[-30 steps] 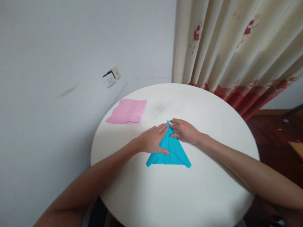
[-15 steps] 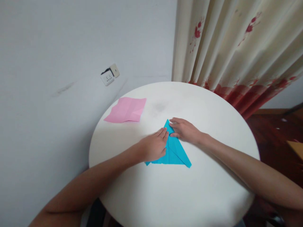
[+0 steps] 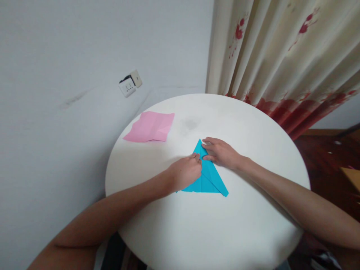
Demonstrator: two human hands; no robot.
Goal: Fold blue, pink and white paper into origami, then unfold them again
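A blue paper folded into a pointed triangle lies flat near the middle of the round white table, its tip pointing away from me. My left hand rests on the paper's left half, fingers curled with the tips pressing near the centre fold. Across the fold, my right hand lies on the right edge near the tip, fingers stretched flat and holding the paper down.
A creased pink paper lies at the table's far left edge. A grey wall with a socket stands behind it. A cream curtain with red flowers hangs at the back right. Dark wooden floor shows at the right.
My left hand has slid over the blue paper's left half, covering more of it, and its fingers have curled in toward the centre fold. My right hand has stayed near the tip.
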